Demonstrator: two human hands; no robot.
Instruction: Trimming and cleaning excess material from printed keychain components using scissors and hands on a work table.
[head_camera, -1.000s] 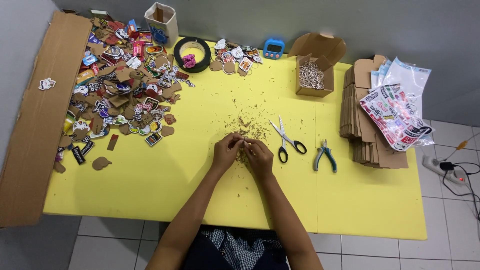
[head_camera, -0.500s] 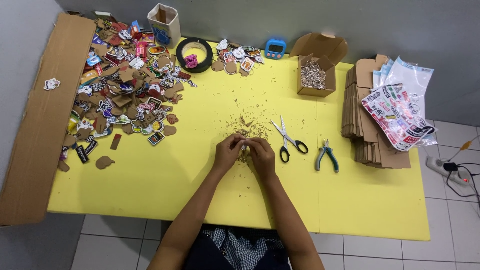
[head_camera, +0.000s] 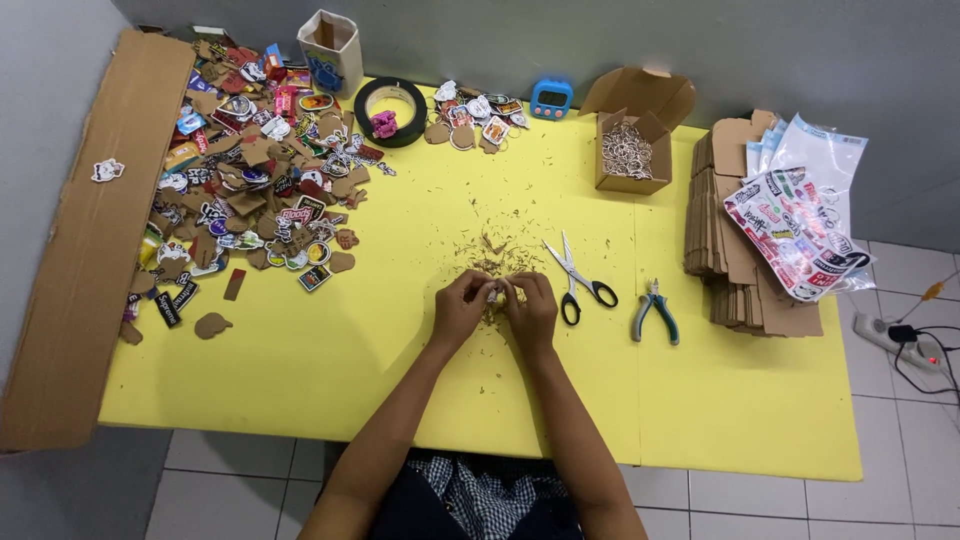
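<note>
A small pale piece (head_camera: 492, 291), too small to identify, is being pinched between both hands just above the middle of the yellow counter (head_camera: 330, 370); the left hand (head_camera: 462, 306) and right hand (head_camera: 531, 308) are meeting over it, fingers curled nearly closed on its two sides; a scatter of fine brown trimmings (head_camera: 495, 250) is lying beneath and beyond the hands. Scissors (head_camera: 577, 277) with black handles are lying open just right of the right hand; green-handled pliers (head_camera: 655, 311) are lying beside them. A heap of printed cut-out stickers (head_camera: 250, 180) is covering the far left, against a long cardboard sheet (head_camera: 90, 240); a roll of black tape (head_camera: 391, 98), a blue timer (head_camera: 551, 97) and an open carton of metal rings (head_camera: 628, 150) are standing along the far edge; flat cardboard blanks (head_camera: 725, 270) are stacked at right.
</note>
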